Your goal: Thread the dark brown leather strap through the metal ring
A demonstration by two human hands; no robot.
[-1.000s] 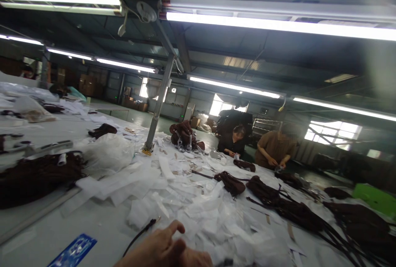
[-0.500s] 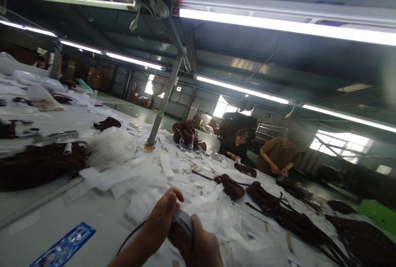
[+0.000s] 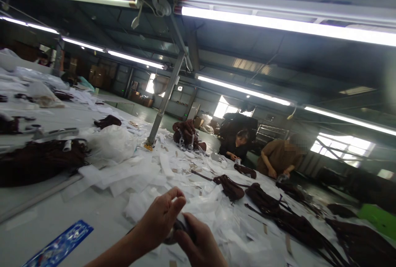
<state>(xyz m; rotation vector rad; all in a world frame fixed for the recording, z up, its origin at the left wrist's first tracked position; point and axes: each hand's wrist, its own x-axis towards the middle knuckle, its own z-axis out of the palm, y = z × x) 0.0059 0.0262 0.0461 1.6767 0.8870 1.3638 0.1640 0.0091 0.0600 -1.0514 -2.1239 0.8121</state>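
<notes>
Low in the middle of the view, my left hand (image 3: 159,219) and my right hand (image 3: 199,240) come together over the table. Between them is a small dark piece with a grey wrapping (image 3: 183,225), mostly covered by my fingers, so its exact kind is hidden. My right hand is closed round its near side, thumb on top. The fingers of my left hand are curled against its other side, thumb bent over. Loose white packing sheets (image 3: 148,174) lie beneath and around both hands.
Dark brown bags (image 3: 275,207) with straps lie to the right, and a dark bundle (image 3: 43,162) to the left. A blue packet (image 3: 58,244) lies at front left. A metal post (image 3: 165,100) rises from the table (image 3: 102,226). Two people (image 3: 236,145) work across it.
My left hand has turned and its forearm lies flatter. The grey-wrapped piece has rotated and is now more hidden between my hands. The rest has only shifted slightly with the camera.
</notes>
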